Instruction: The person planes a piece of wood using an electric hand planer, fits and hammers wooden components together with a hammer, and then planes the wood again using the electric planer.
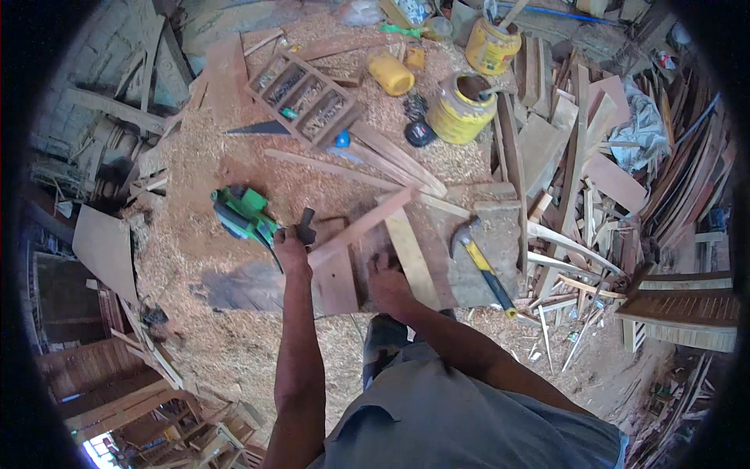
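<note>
My left hand [291, 248] is closed around a dark, stubby object [306, 227] whose kind I cannot make out. Just to its left a green electric hand planer [244, 211] lies among the shavings. A reddish wood strip [363, 225] slants up and right from beside that hand. My right hand [389, 288] rests low over the dark boards, its fingers bent and somewhat apart, with nothing visible in them. Right of it lies a paler wood strip [412, 254]. Farther right is a claw hammer [484, 267] with a yellow and black handle.
A divided wooden box [303, 100] of small hardware sits at the back. Yellow tubs [462, 109] and a tipped yellow container [390, 73] stand or lie beyond. Offcuts [574, 156] pile up on the right; a wooden slatted piece [680, 309] stands at far right.
</note>
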A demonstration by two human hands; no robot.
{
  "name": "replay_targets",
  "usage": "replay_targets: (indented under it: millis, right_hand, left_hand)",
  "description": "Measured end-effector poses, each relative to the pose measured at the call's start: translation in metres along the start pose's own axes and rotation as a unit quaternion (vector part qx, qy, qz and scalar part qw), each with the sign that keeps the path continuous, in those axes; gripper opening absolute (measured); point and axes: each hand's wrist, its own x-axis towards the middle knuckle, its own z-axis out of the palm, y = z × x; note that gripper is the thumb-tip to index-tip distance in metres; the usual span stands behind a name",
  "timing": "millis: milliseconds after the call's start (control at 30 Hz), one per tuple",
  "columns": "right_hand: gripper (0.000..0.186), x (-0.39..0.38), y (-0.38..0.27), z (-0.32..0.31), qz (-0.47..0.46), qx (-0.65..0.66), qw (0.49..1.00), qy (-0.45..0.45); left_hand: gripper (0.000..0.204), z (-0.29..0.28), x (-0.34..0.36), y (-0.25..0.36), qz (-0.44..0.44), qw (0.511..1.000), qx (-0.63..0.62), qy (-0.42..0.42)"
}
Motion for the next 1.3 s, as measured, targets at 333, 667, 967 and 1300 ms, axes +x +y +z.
replay_targets:
  millis: [333, 667, 967, 1300]
  right_hand:
    - [0.02, 0.0, 0.031, -0.043, 0.034, 0.332, 0.943, 0.01]
    - [0.02, 0.021, 0.038, -0.123, 0.32, 0.538, 0.769, 0.128]
    - [0.031, 0.027, 0.022, -0.175, 0.254, 0.366, 0.872, 0.201]
    - [0.021, 0.02, 0.036, -0.182, 0.203, 0.287, 0.892, 0.284]
  left_hand:
    - [0.032, 0.022, 0.117, 0.01, 0.29, 0.923, 0.25, 0.021]
    - [0.034, 0.109, 0.163, 0.143, 0.508, 0.832, 0.218, -0.047]
    - [0.043, 0.046, 0.052, 0.08, 0.289, 0.815, 0.276, -0.419]
    - [0.061, -0.002, -0.017, -0.035, 0.383, 0.774, 0.375, -0.337]
